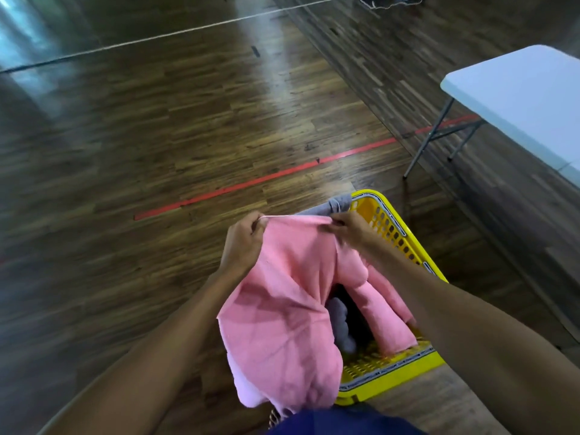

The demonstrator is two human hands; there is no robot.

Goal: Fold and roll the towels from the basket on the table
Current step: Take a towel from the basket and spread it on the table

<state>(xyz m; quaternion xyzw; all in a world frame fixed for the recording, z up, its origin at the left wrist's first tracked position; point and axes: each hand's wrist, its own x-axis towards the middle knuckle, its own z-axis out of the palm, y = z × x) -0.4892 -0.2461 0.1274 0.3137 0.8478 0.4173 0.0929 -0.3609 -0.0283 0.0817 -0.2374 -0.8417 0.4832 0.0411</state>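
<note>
Pink cloth fills the middle of my view, but I begin at the left, where the wooden floor (125, 136) stretches away with a red tape line (266, 177) across it. My left fingers (255, 226) are curled tight and pinch 1 corner of the pink towel (282, 309) at its top edge. I hold it high so the cloth hangs free and I can find its edges before any folding. The towel drapes down between my forearms, with 1 part trailing into the basket.

My right fingers (337, 224) are curled as well and pinch the same top edge a little further along, so the hem is pulled taut between my 2 grips. Just beyond them a grey towel (339, 204) lies over the far rim of the yellow basket (394, 233). A second grey towel (342, 321) sits inside it, beneath the pink one.

The basket stands on the floor right below me, which keeps the pile within easy reach. The white bench (527, 98) stands well apart at the right. I judge that no fold is made yet and that this towel needs carrying there first.
</note>
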